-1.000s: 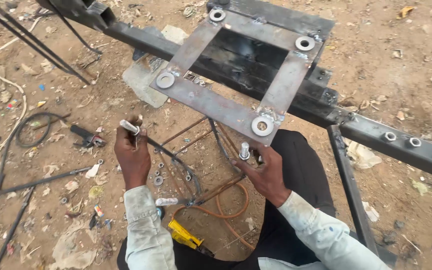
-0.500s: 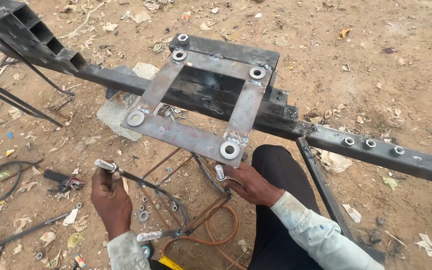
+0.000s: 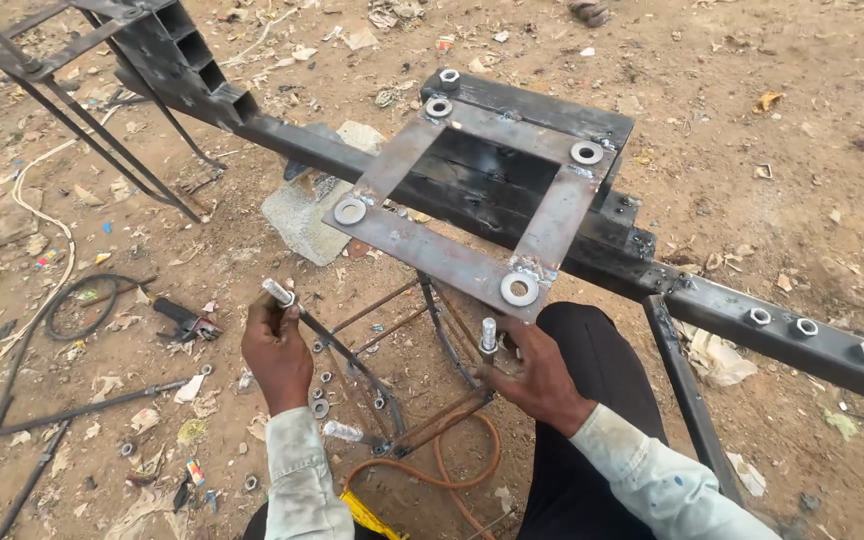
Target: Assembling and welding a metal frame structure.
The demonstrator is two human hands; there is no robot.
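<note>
1. Both hands have risen toward the steel plate (image 3: 472,205) since earlier.
2. Right hand (image 3: 537,375) grasps a bolt (image 3: 489,335) just below the plate's near washer (image 3: 519,289).
3. Left hand (image 3: 277,350) clenches another bolt (image 3: 278,293), left of the plate.
4. Misaligned, the right bolt could likely miss the hole and drop.

Illumination is bright, diffuse daylight from overhead; shadows are soft and short, the darkest lying directly under the square steel plate frame (image 3: 472,200) and its beam. No glare appears, only a dull sheen on the washers. Focus is sharp across the centre, with mild wide-angle stretching and slight softness toward the edges and corners.
</note>
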